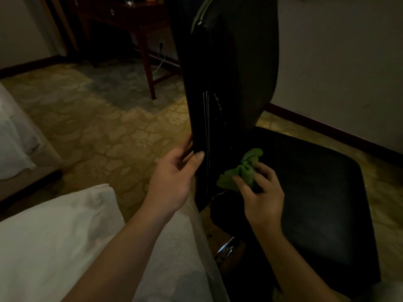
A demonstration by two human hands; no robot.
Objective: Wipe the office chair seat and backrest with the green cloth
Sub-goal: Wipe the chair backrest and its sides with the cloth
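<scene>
From my remote view, dim room: left hand (174, 173) grips backrest (231, 73) edge, thumb on near face, fingers wrapped behind. Right hand (262, 192) clutches bunched green cloth (242, 168) at backrest base, over rear of black seat (322, 192), 4 o'clock of left hand. White bedding (54, 236) at 7 o'clock, wooden desk (122, 20) at 11.

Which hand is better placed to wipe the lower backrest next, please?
The right hand: it already holds the bunched green cloth beside the foot of the backrest, just above the seat. The left hand grips the backrest's side edge, apparently steadying it, and holds no cloth.
</scene>
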